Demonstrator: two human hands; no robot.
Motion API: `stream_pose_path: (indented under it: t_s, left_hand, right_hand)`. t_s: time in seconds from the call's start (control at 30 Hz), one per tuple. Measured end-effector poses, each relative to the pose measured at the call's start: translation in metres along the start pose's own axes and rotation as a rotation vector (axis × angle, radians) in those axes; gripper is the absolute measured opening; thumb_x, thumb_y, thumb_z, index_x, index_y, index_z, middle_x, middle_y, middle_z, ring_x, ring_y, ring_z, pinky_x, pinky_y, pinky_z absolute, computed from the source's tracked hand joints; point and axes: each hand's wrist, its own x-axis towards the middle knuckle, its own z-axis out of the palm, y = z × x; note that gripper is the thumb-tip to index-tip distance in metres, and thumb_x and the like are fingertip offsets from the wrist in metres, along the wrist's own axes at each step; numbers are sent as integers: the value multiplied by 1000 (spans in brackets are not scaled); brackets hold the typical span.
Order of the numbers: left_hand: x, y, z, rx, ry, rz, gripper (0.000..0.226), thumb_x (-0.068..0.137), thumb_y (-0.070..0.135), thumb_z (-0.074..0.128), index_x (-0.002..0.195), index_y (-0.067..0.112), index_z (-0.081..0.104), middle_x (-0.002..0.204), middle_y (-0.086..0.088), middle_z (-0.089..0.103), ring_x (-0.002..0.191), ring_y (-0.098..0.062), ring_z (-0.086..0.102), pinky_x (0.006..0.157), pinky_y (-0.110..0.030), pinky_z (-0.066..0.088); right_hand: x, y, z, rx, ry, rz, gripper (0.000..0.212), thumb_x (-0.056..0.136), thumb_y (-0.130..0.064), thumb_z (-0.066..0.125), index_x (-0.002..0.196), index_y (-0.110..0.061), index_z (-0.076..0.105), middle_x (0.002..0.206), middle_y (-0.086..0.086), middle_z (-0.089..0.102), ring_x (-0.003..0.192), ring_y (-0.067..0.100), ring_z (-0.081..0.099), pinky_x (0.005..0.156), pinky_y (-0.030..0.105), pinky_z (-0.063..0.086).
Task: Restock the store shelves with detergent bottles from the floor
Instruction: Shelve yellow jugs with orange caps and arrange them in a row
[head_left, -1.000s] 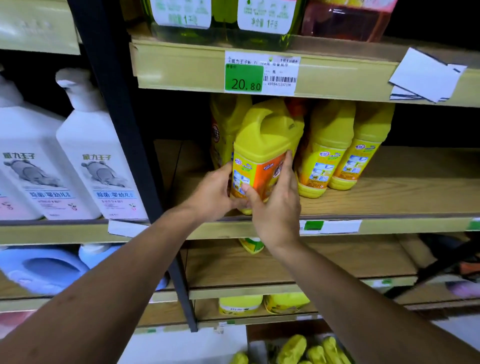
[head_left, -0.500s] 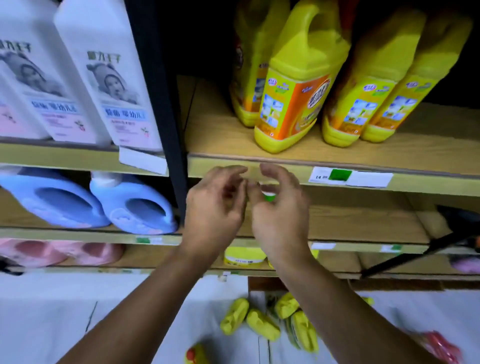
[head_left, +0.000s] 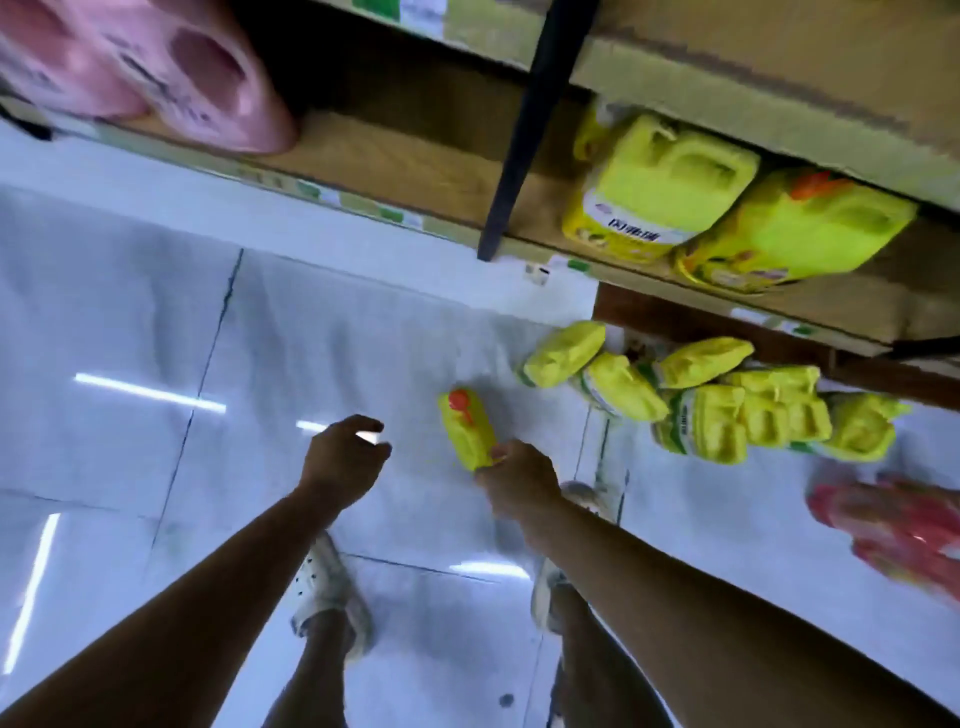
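a small yellow plastic detergent bottle with a red cap (head_left: 467, 434) lies on the pale glossy tiled floor (head_left: 311, 322), cap pointing far and slightly left, its outline smeared by blur; the right hand (head_left: 519, 480) reaches down at the end of a stretched arm, fingers curled round the bottle's near end; the left hand (head_left: 345, 457) hangs just left of the bottle, apart from it, fingers loosely bent and holding nothing; a heap of yellow plastic detergent bottles (head_left: 701, 405) lies on the floor to the right and a little farther, near the foot of the wooden bottom shelf (head_left: 415, 171); two large yellow handled jugs (head_left: 665, 192) sit on that shelf; pink jugs (head_left: 156, 67) sit far left; white shoes (head_left: 327, 587) stand below the arms.
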Motion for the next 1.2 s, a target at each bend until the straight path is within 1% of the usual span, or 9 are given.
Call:
stream_pose_path:
  t_s: [0.17, 0.33, 0.57, 0.77, 0.93, 1.0, 1.07, 1.13, 1.2]
  left_hand:
    - [72, -80, 90, -103, -150, -149, 24, 85, 9, 69, 109, 14, 72, 88, -16, 76, 77, -31, 73, 84, -40, 60]
    - [122, -96, 160, -421, -199, -223, 36, 93, 14, 67, 129, 10, 61, 93, -16, 68, 74, -31, 66, 72, -40, 58]
    - [157, -88, 217, -704, -257, -322, 46, 102, 45, 49, 138, 16, 55, 123, -14, 66, 107, -34, 68, 90, -46, 59]
    - [156, -87, 229, -720, -250, -343, 46, 104, 52, 40, 129, 18, 59, 104, -2, 69, 70, -7, 68, 40, -17, 49]
    - [130, -85, 212, -625, -205, -327, 45, 105, 49, 39, 125, 15, 60, 111, -13, 69, 72, -17, 66, 36, -14, 42]
    - [118, -85, 202, -592, -182, -325, 45, 105, 52, 37, 127, 19, 59, 115, -10, 69, 85, -20, 66, 44, -18, 49]
    - [100, -79, 189, -658, -156, -350, 46, 104, 53, 35, 128, 22, 60, 119, -8, 68, 100, -24, 67, 75, -32, 60]
    - [81, -67, 173, -783, -131, -374, 46, 103, 53, 37, 127, 23, 60, 121, -9, 69, 109, -27, 66, 99, -47, 54]
    - [63, -48, 154, -915, -123, -385, 49, 101, 56, 37, 127, 23, 62, 122, -11, 70, 112, -30, 66, 104, -52, 50]
  right_hand:
    - [96, 33, 73, -166, 118, -28, 53, 92, -28, 59, 138, -6, 44, 133, 17, 54, 123, 35, 54, 100, 38, 44]
    - [150, 44, 117, -201, 316, -40, 50, 98, -41, 51, 133, -5, 47, 132, 14, 54, 123, 35, 50, 95, 42, 44]
    - [173, 68, 141, -200, 546, -177, 48, 103, -52, 34, 115, -11, 57, 114, 10, 64, 106, 30, 54, 87, 42, 40]
    - [173, 69, 140, -130, 419, -193, 51, 102, -56, 32, 106, -12, 57, 103, 11, 69, 103, 30, 60, 95, 44, 40]
    - [153, 45, 123, -90, 329, -142, 54, 102, -57, 31, 100, -11, 58, 106, 11, 70, 107, 31, 61, 96, 43, 34]
    - [129, 37, 116, -93, 327, -164, 50, 101, -58, 33, 89, -14, 54, 99, 10, 70, 102, 30, 62, 95, 42, 35]
    - [94, 33, 103, -71, 331, -221, 47, 100, -58, 36, 81, -16, 49, 87, 6, 67, 94, 29, 63, 92, 43, 41]
    - [58, 29, 83, -12, 340, -282, 48, 99, -57, 38, 78, -16, 48, 76, 3, 62, 84, 28, 63, 86, 46, 46]
    - [24, 19, 60, 52, 345, -326, 52, 95, -62, 35, 74, -16, 48, 67, -2, 54, 73, 23, 57, 77, 44, 48]
